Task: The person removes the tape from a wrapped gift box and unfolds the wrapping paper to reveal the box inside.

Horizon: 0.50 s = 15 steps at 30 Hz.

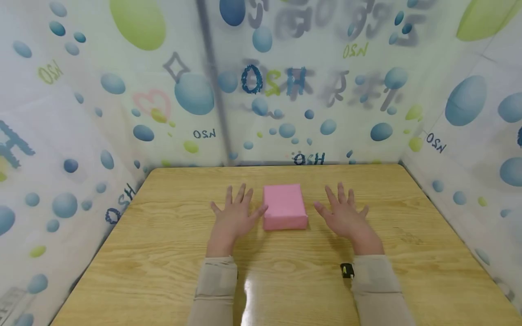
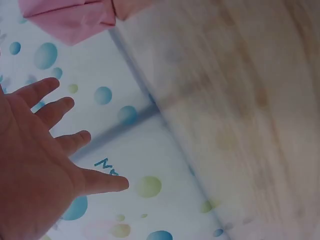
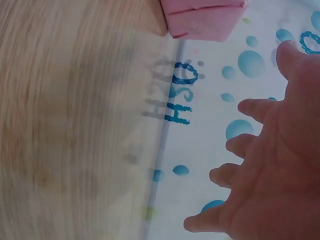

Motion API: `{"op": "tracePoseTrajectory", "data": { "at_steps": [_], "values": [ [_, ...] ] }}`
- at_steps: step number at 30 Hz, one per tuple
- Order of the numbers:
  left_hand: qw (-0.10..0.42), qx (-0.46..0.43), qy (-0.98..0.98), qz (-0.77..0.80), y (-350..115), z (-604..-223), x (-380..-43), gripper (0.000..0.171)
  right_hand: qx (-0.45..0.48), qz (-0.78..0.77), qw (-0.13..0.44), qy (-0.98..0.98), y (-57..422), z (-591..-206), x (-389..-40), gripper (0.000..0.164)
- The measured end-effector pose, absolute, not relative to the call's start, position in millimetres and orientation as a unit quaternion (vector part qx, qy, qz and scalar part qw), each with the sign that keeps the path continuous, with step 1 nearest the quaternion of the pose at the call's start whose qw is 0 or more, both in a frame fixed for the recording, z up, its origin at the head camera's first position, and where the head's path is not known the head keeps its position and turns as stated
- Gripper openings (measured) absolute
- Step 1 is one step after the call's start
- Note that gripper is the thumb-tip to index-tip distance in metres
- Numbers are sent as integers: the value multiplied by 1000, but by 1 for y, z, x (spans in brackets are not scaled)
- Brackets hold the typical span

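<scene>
A pink box (image 1: 283, 203), its wrapping folded at the side, sits on the wooden table between the two hands. To its left, my left hand (image 1: 234, 219) is spread palm down, and its thumb overlaps the box's left edge in the head view. On the other side my right hand (image 1: 344, 217) is spread too, its thumb a short gap from the box. Both wrist views show straight, parted fingers with nothing held. The folded end of the pink box (image 2: 75, 17) appears at the top of the left wrist view, and the box (image 3: 205, 17) also tops the right wrist view.
The wooden table (image 1: 285, 271) reaches back to a curtain (image 1: 285, 104) printed with blue and green drops. Similar sheets (image 1: 53, 136) hang along both sides. A small black device (image 1: 347, 270) is at the right sleeve.
</scene>
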<state>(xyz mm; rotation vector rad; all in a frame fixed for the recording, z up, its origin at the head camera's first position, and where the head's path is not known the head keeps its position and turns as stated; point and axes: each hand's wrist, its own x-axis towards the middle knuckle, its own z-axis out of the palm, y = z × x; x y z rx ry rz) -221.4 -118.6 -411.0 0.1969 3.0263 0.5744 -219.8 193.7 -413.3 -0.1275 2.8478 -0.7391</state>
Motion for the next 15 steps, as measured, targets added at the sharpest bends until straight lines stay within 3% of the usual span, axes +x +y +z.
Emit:
{"op": "tracePoseTrajectory", "data": {
  "at_steps": [15],
  "values": [
    [73,31,966,244,-93,-426,-224,89,-51,-293,178,938,161,-423,-229,93]
  ]
}}
